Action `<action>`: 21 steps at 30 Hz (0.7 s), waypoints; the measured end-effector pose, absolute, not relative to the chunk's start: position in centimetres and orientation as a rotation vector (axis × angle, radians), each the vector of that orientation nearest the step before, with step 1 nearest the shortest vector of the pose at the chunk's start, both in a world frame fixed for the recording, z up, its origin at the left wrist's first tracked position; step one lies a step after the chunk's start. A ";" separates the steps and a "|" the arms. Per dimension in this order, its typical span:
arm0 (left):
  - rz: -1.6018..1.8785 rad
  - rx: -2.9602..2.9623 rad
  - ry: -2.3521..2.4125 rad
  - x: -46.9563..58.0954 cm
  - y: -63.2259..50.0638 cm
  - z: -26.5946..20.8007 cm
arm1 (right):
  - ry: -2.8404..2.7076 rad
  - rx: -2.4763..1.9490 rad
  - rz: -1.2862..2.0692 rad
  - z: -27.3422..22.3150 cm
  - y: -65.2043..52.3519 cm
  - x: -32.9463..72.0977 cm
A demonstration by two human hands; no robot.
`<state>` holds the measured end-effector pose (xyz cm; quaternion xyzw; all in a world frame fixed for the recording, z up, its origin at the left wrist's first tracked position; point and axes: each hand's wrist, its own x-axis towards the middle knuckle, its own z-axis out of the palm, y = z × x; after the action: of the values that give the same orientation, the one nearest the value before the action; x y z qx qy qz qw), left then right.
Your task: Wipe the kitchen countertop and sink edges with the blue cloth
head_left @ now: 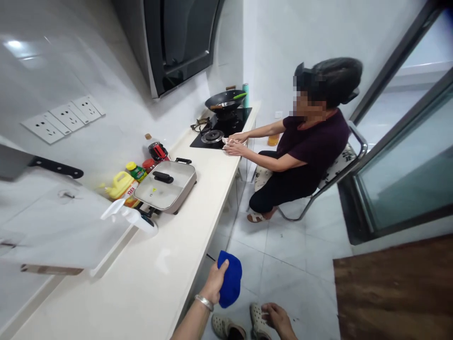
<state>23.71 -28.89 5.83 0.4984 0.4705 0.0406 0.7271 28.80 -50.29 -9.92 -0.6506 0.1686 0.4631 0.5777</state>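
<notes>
Fingers: left hand (213, 282) clamped on blue cloth (232, 283), right hand (278, 318) empty, loosely curled; I'd spread cloth flat, two-handed.

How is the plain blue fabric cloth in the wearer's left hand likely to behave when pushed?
The plain blue fabric cloth is probably floppy: its edge curves irregularly beyond the left hand. It looks light, as that one hand holds it near its side. With no rigid round body visible, it would likely bunch rather than roll.
</notes>
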 end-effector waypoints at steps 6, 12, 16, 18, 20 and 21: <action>0.104 0.656 1.036 23.8 -29.9 7.4 | 0.400 -1.101 1.323 -6.5 -47.5 30.7; 0.063 0.381 0.998 23.0 -30.5 7.9 | 0.376 -0.709 1.393 0.3 -44.6 33.1; 0.178 0.461 1.053 21.2 -29.9 7.5 | 0.294 -0.955 1.253 0.7 -43.9 33.6; 0.268 0.601 1.055 19.8 -29.6 7.3 | 0.263 -1.176 1.117 -0.4 -44.0 33.5; 0.357 0.767 1.029 18.2 -29.6 7.4 | 0.161 -1.359 0.980 -1.4 -44.0 33.3; 0.391 0.835 1.014 17.3 -29.5 7.5 | 0.068 -1.417 0.924 -1.7 -43.8 33.1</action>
<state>17.34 -29.49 7.53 0.3857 0.4681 0.1806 0.7743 33.15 -43.78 -1.73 -0.6269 0.0300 0.4089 0.6625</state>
